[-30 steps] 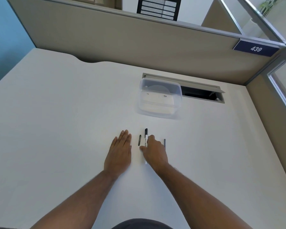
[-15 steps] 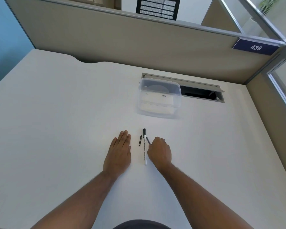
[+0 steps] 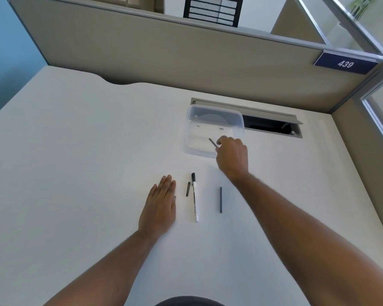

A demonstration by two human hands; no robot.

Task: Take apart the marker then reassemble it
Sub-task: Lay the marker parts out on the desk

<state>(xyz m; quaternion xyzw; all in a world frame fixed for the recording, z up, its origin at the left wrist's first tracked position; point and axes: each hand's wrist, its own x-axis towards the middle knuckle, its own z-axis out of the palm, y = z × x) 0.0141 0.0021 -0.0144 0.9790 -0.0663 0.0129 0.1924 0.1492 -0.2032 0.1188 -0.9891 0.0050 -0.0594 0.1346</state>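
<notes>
The white marker barrel [image 3: 195,199] with a black end lies lengthwise on the white desk. A small black cap [image 3: 188,189] rests just left of it. A dark grey rod-shaped part [image 3: 221,199] lies to its right. My left hand [image 3: 160,204] lies flat on the desk, left of the cap, fingers together, holding nothing. My right hand [image 3: 231,156] is raised over the near edge of the clear plastic container [image 3: 191,120], pinching a thin dark grey stick [image 3: 213,142] that points up-left over the container.
An open cable slot [image 3: 272,127] in the desk sits right behind the container. Beige partition walls close off the back and right, with a "439" sign [image 3: 345,64] at the upper right.
My right hand picked up a thin grey stick beside the marker and carried it forward to the container. The grey rod on the desk is now uncovered. The left hand stayed put.
</notes>
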